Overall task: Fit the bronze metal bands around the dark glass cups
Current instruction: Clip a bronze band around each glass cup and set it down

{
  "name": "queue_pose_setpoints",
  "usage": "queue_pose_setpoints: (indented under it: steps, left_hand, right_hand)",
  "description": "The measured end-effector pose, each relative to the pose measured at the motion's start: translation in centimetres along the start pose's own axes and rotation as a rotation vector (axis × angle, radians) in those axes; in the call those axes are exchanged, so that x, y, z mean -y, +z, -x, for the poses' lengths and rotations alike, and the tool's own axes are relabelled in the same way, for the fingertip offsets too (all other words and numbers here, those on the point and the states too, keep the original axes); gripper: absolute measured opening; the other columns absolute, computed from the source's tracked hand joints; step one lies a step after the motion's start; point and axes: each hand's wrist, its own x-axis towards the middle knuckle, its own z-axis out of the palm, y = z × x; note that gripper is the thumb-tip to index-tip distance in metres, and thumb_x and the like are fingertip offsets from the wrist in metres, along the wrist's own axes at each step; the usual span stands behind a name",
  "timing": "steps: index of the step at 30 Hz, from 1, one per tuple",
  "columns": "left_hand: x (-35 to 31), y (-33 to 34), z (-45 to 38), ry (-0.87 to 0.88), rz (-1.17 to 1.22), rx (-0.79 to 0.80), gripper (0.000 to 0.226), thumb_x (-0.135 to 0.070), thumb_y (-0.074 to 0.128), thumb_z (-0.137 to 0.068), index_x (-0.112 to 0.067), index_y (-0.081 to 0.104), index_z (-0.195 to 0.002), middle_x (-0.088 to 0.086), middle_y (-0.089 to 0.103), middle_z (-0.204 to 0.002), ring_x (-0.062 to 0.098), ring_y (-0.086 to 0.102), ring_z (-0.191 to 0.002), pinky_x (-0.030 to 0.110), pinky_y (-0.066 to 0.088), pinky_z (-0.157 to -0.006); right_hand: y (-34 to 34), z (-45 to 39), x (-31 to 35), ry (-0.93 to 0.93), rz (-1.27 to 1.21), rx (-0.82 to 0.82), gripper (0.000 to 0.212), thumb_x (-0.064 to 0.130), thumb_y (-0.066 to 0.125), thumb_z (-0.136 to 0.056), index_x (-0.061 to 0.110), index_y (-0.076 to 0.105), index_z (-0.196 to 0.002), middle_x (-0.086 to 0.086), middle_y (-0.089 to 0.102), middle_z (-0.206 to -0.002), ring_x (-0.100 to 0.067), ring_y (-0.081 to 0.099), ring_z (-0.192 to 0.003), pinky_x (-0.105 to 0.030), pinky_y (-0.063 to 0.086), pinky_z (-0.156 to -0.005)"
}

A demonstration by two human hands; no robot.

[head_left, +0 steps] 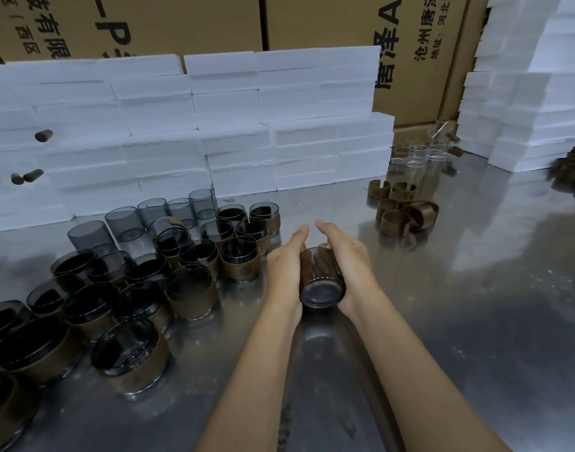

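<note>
A shiny steel counter (475, 305) carries banded cups (188, 288) left of centre, bare dark cups (126, 223) behind them, loose bands (406, 210) right of them, foam blocks (214, 125) behind.

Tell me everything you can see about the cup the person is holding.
The cup is dark, smoky glass, round, lying on its side with its thick base turned toward the camera. A bronze band shows around its body between the palms. The left hand grips it from one side and the right hand from the other, thumbs stretched forward over it. It is held just above the shiny metal table, to the right of the cups that already wear bands. Its mouth is hidden.
</note>
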Motion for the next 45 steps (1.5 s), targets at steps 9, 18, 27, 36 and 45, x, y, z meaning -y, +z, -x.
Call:
queue_pose_setpoints:
  steps: [9,18,27,36,45]
  left_hand:
    - [-0.7,-1.0,-0.1,0.126,-0.139,0.137,0.029,-0.029,0.070,-0.091,-0.020,0.066,-0.064,-0.001,0.061,-0.064,0.012,0.057,-0.064,0.028,0.044,-0.065]
    - [0.1,-1.1,0.7,0.644,-0.526,-0.140,0.044,-0.018,0.058,-0.100,-0.008,0.042,-0.060,-0.008,0.042,-0.051,0.009,0.035,-0.052,0.027,0.033,-0.052]
    - [0.1,-1.5,0.9,0.854,-0.661,-0.217,0.043,-0.016,0.056,-0.100,-0.008,0.043,-0.060,-0.002,0.044,-0.054,0.021,0.042,-0.055,0.032,0.033,-0.063]
    - [-1.1,-2.5,0.2,0.597,-0.325,-0.278,0.050,-0.041,0.045,-0.098,-0.017,0.061,-0.058,0.001,0.064,-0.054,0.022,0.065,-0.061,0.034,0.051,-0.071]
    - [-1.4,-2.7,0.6,0.542,-0.358,-0.236,0.045,-0.047,0.040,-0.095,-0.022,0.070,-0.072,-0.007,0.076,-0.078,0.010,0.069,-0.088,0.027,0.050,-0.086]
  right_hand:
    - [0.2,-0.5,-0.6,-0.621,0.460,-0.127,0.051,0.025,0.063,-0.101,0.007,0.039,-0.060,-0.003,0.039,-0.052,-0.013,0.037,-0.051,-0.030,0.034,-0.054]
    - [-0.1,-0.2,-1.5,-0.941,0.793,-0.061,0.043,0.023,0.058,-0.105,0.011,0.042,-0.067,0.004,0.041,-0.053,-0.031,0.047,-0.054,-0.031,0.031,-0.067]
    - [0.0,-0.3,-1.6,-0.973,0.820,-0.061,0.046,0.026,0.061,-0.103,0.011,0.044,-0.063,0.003,0.046,-0.056,-0.027,0.050,-0.064,-0.034,0.035,-0.069]
    - [-1.1,-1.7,-1.9,-0.555,0.627,-0.012,0.065,0.039,0.056,-0.103,0.016,0.058,-0.042,-0.004,0.067,-0.061,-0.024,0.071,-0.083,-0.037,0.051,-0.083]
    - [-1.3,-1.1,-1.6,-0.373,0.611,0.016,0.041,0.033,0.056,-0.103,0.015,0.078,-0.073,0.003,0.057,-0.051,-0.002,0.051,-0.054,-0.025,0.043,-0.064]
